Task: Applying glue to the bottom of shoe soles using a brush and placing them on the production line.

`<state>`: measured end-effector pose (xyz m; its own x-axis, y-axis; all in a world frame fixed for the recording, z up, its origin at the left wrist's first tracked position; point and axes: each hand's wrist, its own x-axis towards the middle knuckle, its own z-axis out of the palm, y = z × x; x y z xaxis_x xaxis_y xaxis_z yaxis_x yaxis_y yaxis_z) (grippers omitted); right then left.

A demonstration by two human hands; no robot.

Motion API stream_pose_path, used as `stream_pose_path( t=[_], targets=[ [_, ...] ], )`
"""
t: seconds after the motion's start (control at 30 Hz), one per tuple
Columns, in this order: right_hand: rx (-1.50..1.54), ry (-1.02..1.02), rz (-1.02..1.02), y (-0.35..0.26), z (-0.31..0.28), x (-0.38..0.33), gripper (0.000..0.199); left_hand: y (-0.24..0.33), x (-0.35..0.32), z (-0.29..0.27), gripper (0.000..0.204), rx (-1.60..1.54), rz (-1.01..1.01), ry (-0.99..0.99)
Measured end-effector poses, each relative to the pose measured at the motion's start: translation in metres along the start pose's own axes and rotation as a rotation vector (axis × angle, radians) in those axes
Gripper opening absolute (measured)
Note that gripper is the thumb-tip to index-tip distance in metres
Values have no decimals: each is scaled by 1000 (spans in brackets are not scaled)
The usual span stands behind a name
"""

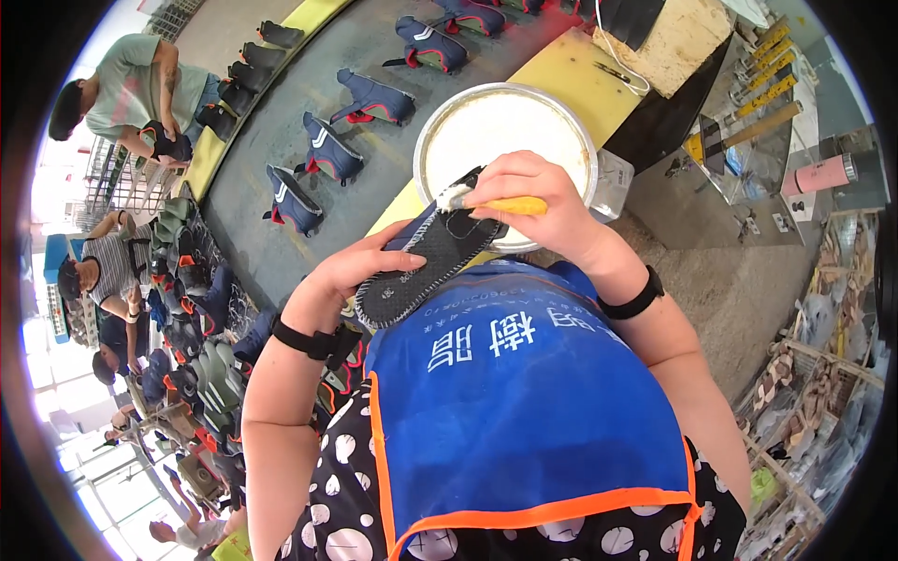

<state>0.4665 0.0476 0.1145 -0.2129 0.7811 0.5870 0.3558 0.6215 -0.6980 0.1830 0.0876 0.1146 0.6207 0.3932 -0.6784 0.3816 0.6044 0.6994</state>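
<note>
Grey moving belt (281, 140) carries dark blue shoe tops (323, 150) beside a round white glue bowl (505, 140).
Left hand (341, 276) grips black shoe sole (426, 262) below bowl; right hand (538, 201) pinches yellow-handled brush (491, 201).

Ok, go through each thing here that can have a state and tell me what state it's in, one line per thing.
shoe sole: held tilted, underside up, in the left hand.
brush: gripped by the right hand, white-coated tip on the sole's edge.
glue bowl: uncovered, holding white glue.
shoe uppers: lined up on the conveyor belt, untouched.
apron: worn, blue with orange trim.
</note>
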Motion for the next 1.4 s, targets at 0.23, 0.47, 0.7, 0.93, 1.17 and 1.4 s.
stream_pose_path(
  t=[0.23,0.47,0.7,0.93,1.17,1.4],
  targets=[
    [14,8,129,41,-9,-13,12,-6,-2,-5,73,-44,-31,-37],
    [169,57,165,16,-2,-7,16,-8,-10,-7,72,-281,-74,-137],
    [145,182,288,40,-6,-18,11,-9,-15,-6,76,-312,-16,-156],
    [168,193,141,17,9,-10,8,-10,-15,-10,80,-148,44,-63],
    [-38,264,409,16,14,-8,15,-14,-18,-9,84,132,178,148],
    [-149,278,411,17,21,-5,16,-15,-17,-3,84,79,280,251]
  ],
)
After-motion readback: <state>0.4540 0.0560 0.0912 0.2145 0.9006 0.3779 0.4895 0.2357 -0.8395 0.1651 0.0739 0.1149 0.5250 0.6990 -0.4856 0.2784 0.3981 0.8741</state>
